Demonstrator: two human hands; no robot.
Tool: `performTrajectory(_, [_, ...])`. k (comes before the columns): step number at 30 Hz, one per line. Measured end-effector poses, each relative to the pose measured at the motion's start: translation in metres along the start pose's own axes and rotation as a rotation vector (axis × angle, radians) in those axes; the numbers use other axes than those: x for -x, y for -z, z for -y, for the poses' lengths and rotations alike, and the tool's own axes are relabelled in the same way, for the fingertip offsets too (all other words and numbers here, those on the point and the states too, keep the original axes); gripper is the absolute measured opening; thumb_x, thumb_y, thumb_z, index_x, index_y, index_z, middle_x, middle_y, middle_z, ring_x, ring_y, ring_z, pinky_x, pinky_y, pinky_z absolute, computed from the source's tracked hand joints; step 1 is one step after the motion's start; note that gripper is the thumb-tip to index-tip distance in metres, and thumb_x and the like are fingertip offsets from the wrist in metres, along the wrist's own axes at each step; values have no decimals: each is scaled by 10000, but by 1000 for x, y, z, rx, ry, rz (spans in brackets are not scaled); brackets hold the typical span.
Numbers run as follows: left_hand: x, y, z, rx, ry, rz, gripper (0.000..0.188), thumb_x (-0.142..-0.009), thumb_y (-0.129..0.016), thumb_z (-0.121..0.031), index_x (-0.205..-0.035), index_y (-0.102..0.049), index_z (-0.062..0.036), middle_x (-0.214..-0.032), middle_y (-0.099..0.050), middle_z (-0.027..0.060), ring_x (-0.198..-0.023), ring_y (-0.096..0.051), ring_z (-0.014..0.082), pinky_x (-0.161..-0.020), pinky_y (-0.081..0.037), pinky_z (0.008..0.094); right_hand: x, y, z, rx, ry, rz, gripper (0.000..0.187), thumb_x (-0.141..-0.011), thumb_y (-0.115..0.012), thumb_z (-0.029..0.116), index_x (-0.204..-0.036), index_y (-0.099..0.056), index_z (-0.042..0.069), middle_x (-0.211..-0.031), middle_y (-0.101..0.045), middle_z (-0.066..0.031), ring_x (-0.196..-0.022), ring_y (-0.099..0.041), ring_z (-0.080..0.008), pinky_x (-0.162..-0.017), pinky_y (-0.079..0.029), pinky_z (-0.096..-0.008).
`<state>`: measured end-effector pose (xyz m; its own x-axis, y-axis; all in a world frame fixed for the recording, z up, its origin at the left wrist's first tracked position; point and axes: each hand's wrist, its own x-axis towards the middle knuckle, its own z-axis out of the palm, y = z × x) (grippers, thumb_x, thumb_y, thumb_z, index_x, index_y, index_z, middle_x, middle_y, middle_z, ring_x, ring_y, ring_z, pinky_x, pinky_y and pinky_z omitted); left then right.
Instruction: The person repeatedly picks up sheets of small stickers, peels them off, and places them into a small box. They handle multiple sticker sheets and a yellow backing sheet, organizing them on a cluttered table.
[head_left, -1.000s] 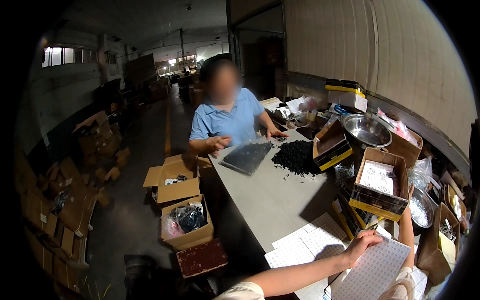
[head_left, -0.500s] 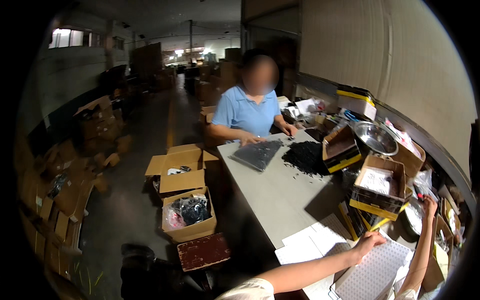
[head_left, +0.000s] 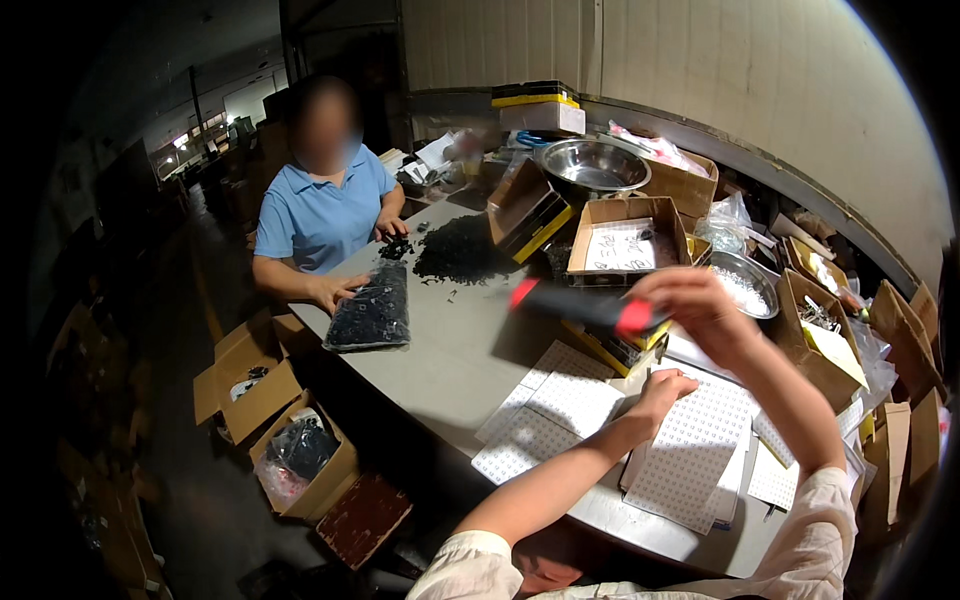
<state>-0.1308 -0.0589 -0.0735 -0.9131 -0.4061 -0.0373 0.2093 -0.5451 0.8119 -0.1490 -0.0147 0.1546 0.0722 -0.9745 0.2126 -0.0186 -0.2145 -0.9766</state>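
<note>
Held up over the table in my right hand (head_left: 695, 300) is a black bar-shaped tool with red ends (head_left: 570, 305). Motion smears it, so its exact kind does not show. My left hand (head_left: 664, 396) has its fingers curled together at the upper edge of a white sheet printed with rows of small marks (head_left: 690, 460). That sheet lies on top of a stack in front of me. More marked sheets (head_left: 555, 405) are spread to its left, partly overlapping. Behind the tool stands an open cardboard box with a white paper inside (head_left: 622, 245).
Across the table (head_left: 440, 385), a co-worker in a blue shirt (head_left: 325, 220) touches a clear bag of black pieces (head_left: 370, 310). A heap of black pieces (head_left: 455, 250), a metal bowl (head_left: 595, 165) and several boxes crowd the far side. Open cartons (head_left: 310, 460) stand on the floor at left.
My right hand has brought the black and red tool from the clutter at right toward the middle. My left hand stays at the sheet's upper edge. The view has swung right.
</note>
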Motion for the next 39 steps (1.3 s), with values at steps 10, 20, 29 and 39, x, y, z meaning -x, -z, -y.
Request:
performTrajectory(10, [23,22,30,-438,-242,56,347,-1054,-502,-217,-1343,-488,-26,-1302,-551,97,-1204,-484,159,-1032,-392,331,-94,-95,-147,-107,-403,132,285,-942,-580,-10,-1214,-659,25,-1101,-684,-74,-1029,-661,-147,-898,-523,-284])
performTrajectory(20, [21,-15,-3,11,-87,-1,326,-968,-624,-202,-1200,-606,25,-1096,-658,93,-980,-596,142,-863,-476,304,-37,-70,-35,1648,794,58,613,-757,-682,115,-1348,-526,69,-1425,-520,-167,-1394,-426,-375,-1143,-354,-535])
performTrajectory(29, [25,-31,-19,-200,53,-73,164,-895,-664,-191,-801,-607,-68,-751,-575,-9,-722,-485,88,-685,-391,245,0,80,-11,1627,165,-199,494,-681,-844,249,-1102,-674,54,-1078,-721,-164,-1287,-513,-447,-1128,-397,-480])
performTrajectory(39, [21,-21,-30,-520,-385,-308,197,-909,-632,-87,-1072,-701,1,-994,-711,54,-926,-619,141,-864,-472,298,15,117,-26,1483,241,-643,367,-700,-853,271,-901,-659,33,-875,-686,-178,-876,-662,-383,-768,-523,-451])
